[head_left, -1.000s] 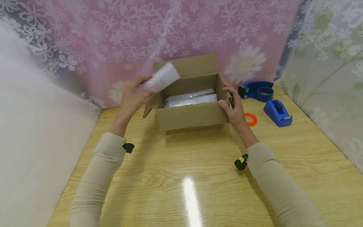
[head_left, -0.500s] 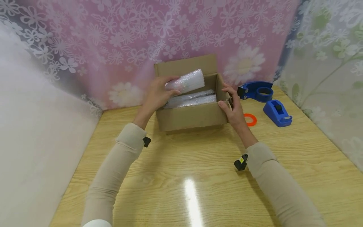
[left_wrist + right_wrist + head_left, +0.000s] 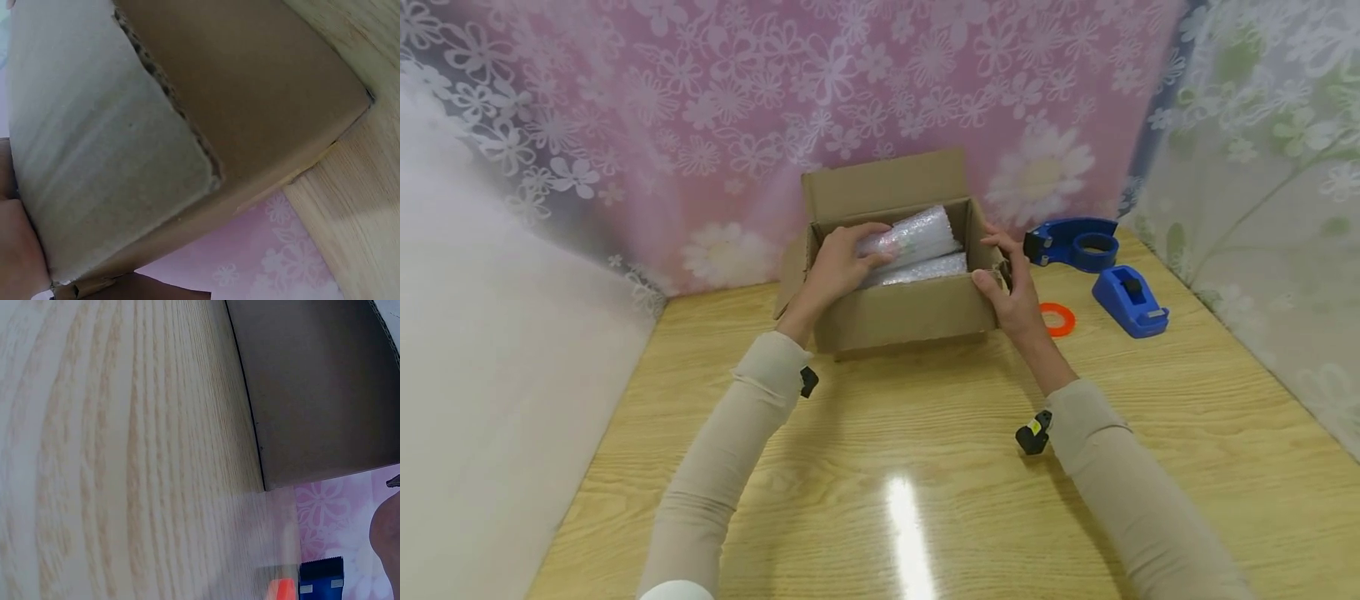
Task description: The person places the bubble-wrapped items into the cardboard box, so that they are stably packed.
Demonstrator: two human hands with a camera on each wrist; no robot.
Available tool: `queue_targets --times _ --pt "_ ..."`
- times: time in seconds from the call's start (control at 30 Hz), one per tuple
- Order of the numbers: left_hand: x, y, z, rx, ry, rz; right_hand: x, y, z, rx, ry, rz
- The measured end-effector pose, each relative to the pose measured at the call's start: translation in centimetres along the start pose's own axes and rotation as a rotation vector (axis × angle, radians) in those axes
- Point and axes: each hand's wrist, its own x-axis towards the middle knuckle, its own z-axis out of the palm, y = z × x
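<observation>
In the head view a brown cardboard box [image 3: 906, 321] stands with its top flaps spread. My left hand [image 3: 841, 265] grips one end of a bubble-wrapped bundle [image 3: 923, 233] inside the box mouth, thumb in front and fingers behind. Below it lies another bubble-wrapped piece [image 3: 928, 269], partly covered. My right hand [image 3: 1017, 292] holds the box's right edge. A box flap [image 3: 119, 144] fills much of the left wrist view, with part of the left hand [image 3: 19, 253] at the edge. The right wrist view shows the box side [image 3: 325, 394] and a sliver of the right hand [image 3: 385, 534].
Right of the box are a blue hand-held tape dispenser [image 3: 1058, 244], a blue desktop tape dispenser [image 3: 1123, 296] and an orange ring [image 3: 1062, 331]. A pink floral sheet [image 3: 737, 125] hangs behind the wooden table [image 3: 970, 500]. A white wall [image 3: 482, 375] borders the left.
My left hand has carried the bubble-wrapped bundle from above the box's left side rightward, then down into the opening. The right hand keeps its hold on the box edge.
</observation>
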Motion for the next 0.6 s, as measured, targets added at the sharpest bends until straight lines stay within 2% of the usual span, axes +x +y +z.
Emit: queue_targets --times 0.3,0.37,0.6 --pt "-0.26 0.02 0.11 0.215 -0.099 -0.053 0.12 -0.03 0.06 -0.010 -0.005 0.019" --pt "-0.17 -0.09 0.13 0.233 -0.111 -0.055 0.19 0.04 0.09 -0.008 -0.005 0.019" --pt "-0.04 -0.38 0.19 0.197 -0.136 -0.028 0.12 -0.24 0.20 -0.010 -0.003 0.032"
